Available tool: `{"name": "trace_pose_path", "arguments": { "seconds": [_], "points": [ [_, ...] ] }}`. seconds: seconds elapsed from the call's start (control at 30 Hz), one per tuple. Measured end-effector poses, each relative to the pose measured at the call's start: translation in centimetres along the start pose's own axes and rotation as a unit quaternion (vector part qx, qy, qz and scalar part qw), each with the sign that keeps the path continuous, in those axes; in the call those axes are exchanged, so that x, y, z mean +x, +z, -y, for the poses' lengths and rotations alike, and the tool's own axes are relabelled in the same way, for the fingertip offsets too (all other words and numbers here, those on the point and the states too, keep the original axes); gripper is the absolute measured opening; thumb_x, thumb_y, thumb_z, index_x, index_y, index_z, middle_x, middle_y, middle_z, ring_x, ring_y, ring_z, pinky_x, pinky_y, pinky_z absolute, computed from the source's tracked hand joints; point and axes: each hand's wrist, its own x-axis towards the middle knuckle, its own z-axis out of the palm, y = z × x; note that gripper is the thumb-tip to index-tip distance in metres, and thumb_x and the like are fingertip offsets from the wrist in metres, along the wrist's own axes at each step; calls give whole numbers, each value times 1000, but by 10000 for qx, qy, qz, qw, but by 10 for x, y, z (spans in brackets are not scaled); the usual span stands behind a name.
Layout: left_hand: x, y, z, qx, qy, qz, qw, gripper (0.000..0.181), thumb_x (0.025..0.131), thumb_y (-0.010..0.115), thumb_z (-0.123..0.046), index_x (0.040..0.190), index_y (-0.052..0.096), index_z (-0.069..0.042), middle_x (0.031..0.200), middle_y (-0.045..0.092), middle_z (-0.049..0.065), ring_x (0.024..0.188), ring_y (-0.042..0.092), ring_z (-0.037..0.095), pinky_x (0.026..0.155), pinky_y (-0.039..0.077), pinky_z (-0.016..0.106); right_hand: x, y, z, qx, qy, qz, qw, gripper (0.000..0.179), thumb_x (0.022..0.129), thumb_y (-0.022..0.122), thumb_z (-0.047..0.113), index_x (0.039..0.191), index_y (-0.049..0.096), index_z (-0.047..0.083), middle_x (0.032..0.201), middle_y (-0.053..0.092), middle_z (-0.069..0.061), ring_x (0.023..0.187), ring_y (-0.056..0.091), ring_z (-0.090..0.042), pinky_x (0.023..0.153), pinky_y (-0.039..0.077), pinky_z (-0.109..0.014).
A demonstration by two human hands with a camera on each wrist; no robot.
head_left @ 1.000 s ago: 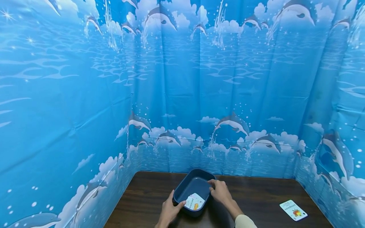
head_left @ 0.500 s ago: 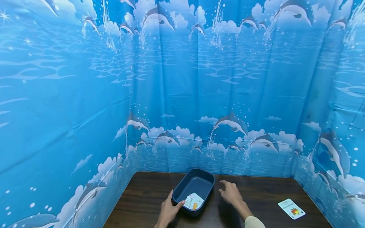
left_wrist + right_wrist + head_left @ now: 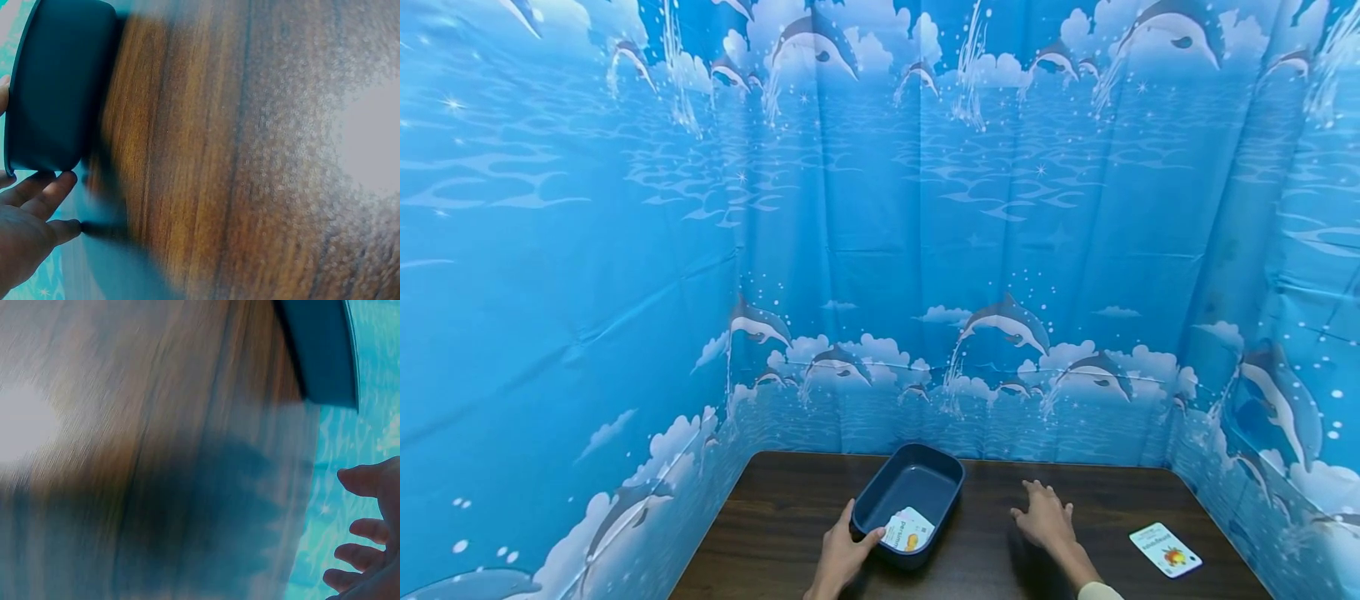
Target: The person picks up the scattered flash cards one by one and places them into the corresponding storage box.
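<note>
A dark blue rectangular container (image 3: 928, 487) with rounded corners stands at an angle on the table. Two or more overlapping white cards lie at its near end; the top persimmon card (image 3: 908, 531) bears an orange fruit picture. My left hand (image 3: 841, 552) grips the container's near left side, thumb over the rim and fingers against the outer wall. In the left wrist view, fingers touch the container wall (image 3: 56, 87). To the right of the container, my right hand (image 3: 1047, 518) is over the table with fingers spread, holding nothing.
A white card with a red and yellow fruit picture (image 3: 1167, 550) lies on the dark wooden table (image 3: 790, 500) at the right. Blue dolphin-print curtains (image 3: 880, 250) enclose the table's back and sides.
My right hand has let go of the container's right rim and moved right, its fingers spreading. The left hand keeps its grip, and the container stays in place.
</note>
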Motion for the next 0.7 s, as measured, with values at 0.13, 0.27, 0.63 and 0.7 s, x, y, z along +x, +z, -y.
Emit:
{"name": "trace_pose_path", "arguments": {
  "seconds": [0.13,0.27,0.63,0.7],
  "points": [
    [-1,1,0,21,44,-33,10000,94,92,87,-39,157,42,11,146,58,40,128,64,51,103,53,67,0,-7,-15,-110,200,74,9997,67,98,74,21,151,49,-12,163,36,-40,153,29,-62,119,17,-84],
    [-1,1,0,33,45,-32,10000,94,92,86,-40,157,42,12,146,58,40,128,64,51,103,54,67,-1,-15,-28,-221,382,99,9990,71,98,75,23,153,46,-13,164,31,-41,155,23,-63,120,16,-84],
    [-1,3,-3,103,-14,-37,9999,94,92,86,-40,157,42,11,146,57,40,128,64,51,102,54,67,3,-33,-64,-232,718,0,9971,90,97,76,29,161,29,-12,169,12,-41,158,3,-63,120,9,-86],
    [0,3,-4,105,-37,-40,9999,93,92,86,-40,157,42,11,146,57,40,128,64,51,102,54,67,3,-37,-71,-241,796,-5,9965,92,97,76,32,161,28,-13,168,11,-42,158,2,-63,120,8,-86]
  ]
}}
